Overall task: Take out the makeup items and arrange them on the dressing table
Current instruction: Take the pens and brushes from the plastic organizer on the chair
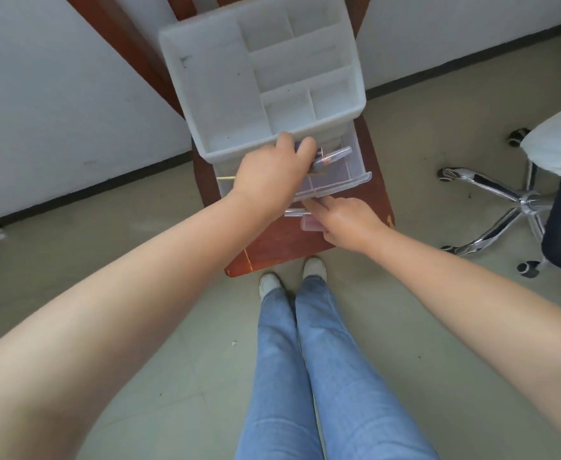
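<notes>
- On the reddish-brown worktop (368,194), a white plastic organiser (226,78) with open compartments on top was seen, and its clear drawer (345,180) was pulled out toward the person.
- Above that drawer, the left hand (269,174) was held with its grip clenched around a small bundle of makeup items (330,159), among them a clear-capped tube; the single items could not be told apart through blur.
- Just in front of the drawer, the right hand (345,220) was laid on the worktop, its fingers curled round a pale pink case (310,224), with a slim clear stick (295,212) touched by the forefinger.
- Left of the drawer, a thin yellow stick (226,177) was seen jutting out.
- Right of the organiser, well apart, a chrome-based swivel chair (504,197) stood on the floor.
</notes>
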A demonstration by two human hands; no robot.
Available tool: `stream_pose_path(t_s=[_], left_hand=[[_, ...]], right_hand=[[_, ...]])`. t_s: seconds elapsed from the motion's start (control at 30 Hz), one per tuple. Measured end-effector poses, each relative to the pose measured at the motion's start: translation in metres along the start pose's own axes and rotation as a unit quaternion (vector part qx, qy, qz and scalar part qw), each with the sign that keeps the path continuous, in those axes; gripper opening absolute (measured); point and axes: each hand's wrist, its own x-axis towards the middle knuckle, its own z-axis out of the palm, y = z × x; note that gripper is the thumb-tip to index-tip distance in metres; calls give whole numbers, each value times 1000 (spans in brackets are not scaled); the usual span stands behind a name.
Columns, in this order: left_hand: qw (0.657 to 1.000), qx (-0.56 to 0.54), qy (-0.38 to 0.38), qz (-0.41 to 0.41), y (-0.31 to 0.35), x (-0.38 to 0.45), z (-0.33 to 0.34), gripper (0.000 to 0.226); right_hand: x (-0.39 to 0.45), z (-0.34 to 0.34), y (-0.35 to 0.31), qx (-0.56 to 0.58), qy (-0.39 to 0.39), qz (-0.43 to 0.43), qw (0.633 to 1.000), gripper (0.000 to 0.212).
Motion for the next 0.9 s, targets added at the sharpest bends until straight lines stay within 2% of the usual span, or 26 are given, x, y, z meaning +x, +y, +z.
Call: stream_pose_path(t_s=[0.23, 0.3, 0.43, 0.7, 0.9], left_hand=[[989, 1, -29, -147, -57, -54, 25, 40], [985, -7, -60, -164, -65, -69, 37, 39], [977, -23, -100, -184, -65, -88, 61, 39], [981, -3, -112, -158, -56, -68, 41, 44], [989, 50, -130, -48, -2, -29, -8, 49]], right_hand=[[43, -32, -14, 58, 42, 61, 996, 73], [56, -40, -16, 66, 60, 85, 992, 66], [70, -48, -27, 48, 74, 67, 994, 42], [41, -52, -32, 51, 44, 60, 996, 31], [-29, -73, 7, 67, 66, 196, 976, 33]])
